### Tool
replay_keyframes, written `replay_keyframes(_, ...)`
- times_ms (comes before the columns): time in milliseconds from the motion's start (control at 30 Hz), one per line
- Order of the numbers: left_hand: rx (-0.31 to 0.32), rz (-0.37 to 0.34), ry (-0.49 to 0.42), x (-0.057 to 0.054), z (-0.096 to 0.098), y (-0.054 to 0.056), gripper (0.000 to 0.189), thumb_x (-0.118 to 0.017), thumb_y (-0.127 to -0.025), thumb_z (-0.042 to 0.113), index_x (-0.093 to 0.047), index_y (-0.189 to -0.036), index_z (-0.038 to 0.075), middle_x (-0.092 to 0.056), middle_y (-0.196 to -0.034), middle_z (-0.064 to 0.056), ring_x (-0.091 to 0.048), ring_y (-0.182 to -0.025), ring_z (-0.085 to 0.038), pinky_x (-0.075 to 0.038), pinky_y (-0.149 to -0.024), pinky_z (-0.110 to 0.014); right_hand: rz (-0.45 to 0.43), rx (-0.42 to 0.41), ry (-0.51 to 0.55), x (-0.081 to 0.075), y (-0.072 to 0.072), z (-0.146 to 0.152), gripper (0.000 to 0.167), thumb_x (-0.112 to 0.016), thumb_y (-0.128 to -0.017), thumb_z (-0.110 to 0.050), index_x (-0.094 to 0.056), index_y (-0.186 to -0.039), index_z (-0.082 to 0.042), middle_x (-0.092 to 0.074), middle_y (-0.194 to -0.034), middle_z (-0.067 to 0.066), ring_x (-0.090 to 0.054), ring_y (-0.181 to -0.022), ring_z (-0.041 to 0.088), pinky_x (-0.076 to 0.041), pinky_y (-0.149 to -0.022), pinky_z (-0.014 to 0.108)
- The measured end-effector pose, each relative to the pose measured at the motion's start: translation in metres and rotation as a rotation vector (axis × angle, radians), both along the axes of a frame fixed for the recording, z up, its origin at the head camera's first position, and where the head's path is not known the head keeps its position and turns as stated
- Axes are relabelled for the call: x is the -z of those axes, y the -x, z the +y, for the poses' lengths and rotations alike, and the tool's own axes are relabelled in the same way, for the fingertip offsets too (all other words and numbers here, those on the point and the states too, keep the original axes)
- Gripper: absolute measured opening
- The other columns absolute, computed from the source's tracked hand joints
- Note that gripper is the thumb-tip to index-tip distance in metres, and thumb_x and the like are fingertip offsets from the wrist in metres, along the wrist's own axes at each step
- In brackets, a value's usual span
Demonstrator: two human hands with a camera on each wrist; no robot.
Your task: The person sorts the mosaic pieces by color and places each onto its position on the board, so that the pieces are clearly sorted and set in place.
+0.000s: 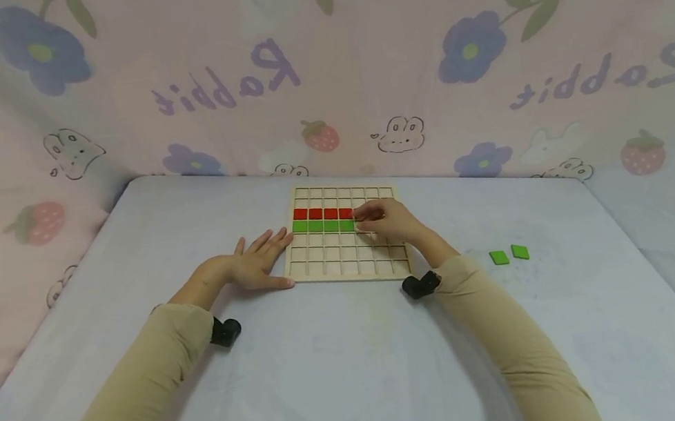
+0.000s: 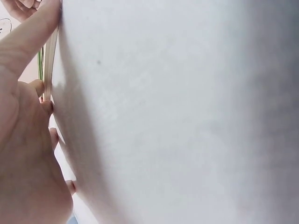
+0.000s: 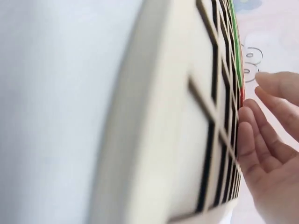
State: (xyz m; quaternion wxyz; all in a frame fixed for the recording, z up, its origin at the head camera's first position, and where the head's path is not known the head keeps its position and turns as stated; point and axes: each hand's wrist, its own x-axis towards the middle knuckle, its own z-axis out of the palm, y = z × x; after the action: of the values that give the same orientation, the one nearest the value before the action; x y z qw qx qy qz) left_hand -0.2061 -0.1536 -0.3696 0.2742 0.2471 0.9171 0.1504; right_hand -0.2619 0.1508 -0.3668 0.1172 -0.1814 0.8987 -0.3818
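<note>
A square wooden grid board (image 1: 352,280) lies on the table, with a row of several red tiles (image 1: 316,213) directly above a row of several green tiles (image 1: 316,225) in its left part. My left hand (image 1: 259,264) lies with spread fingers along the board's left side, fingertips and thumb right at the edge. Over the grid, my right hand (image 1: 391,222) has its bent fingertips by the right end of the two coloured rows. In the right wrist view, its thumb and fingers (image 3: 254,154) stand apart with no tile visible between them.
Two loose green tiles (image 1: 499,258) lie on the white-covered table (image 1: 342,363), to the right of the right forearm. Behind the table hangs a printed cloth (image 1: 349,91) with rabbits and flowers. A black device (image 1: 421,286) sits at each wrist.
</note>
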Motion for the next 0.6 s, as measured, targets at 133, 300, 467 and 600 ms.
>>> replay_keyframes(133,0.001,-0.001,0.006,-0.001,-0.001,-0.001,0.095,-0.051,-0.092,0.057,0.007,-0.155,0.016,0.014,-0.162,-0.006,0.017,-0.147,-0.031,0.013,-0.110,-0.066,-0.005,0.017,0.028,-0.001,-0.002,0.009,0.032,-0.064,-0.092,-0.017,-0.065,-0.121,-0.004,-0.066,-0.116,0.014,-0.061,-0.105,0.026,-0.049,-0.091,0.039)
replay_keyframes(300,0.006,0.004,-0.002,-0.003,0.000,-0.001,0.094,-0.052,-0.092,0.055,0.006,-0.155,0.014,0.012,-0.162,-0.009,0.015,-0.147,-0.034,0.013,-0.109,-0.067,0.026,0.033,0.030,-0.001,-0.002,0.021,0.033,-0.064,-0.092,-0.019,-0.064,-0.121,-0.004,-0.066,-0.116,0.015,-0.061,-0.106,0.028,-0.050,-0.090,0.039)
replay_keyframes(467,0.011,0.003,-0.009,-0.004,-0.001,-0.001,0.095,-0.052,-0.092,0.057,0.005,-0.155,0.014,0.012,-0.162,-0.010,0.015,-0.147,-0.035,0.013,-0.108,-0.068,0.026,0.055,0.033,-0.002,-0.005,0.033,0.034,-0.065,-0.091,-0.020,-0.064,-0.122,-0.005,-0.066,-0.118,0.015,-0.061,-0.107,0.028,-0.049,-0.090,0.040)
replay_keyframes(600,0.010,0.009,0.003,0.000,-0.001,0.001,0.096,-0.051,-0.091,0.060,0.006,-0.155,0.017,0.013,-0.162,-0.006,0.015,-0.148,-0.032,0.014,-0.109,-0.067,0.027,0.078,0.022,-0.003,-0.007,0.041,0.035,-0.064,-0.092,-0.020,-0.063,-0.123,-0.004,-0.065,-0.120,0.015,-0.060,-0.108,0.029,-0.049,-0.091,0.041)
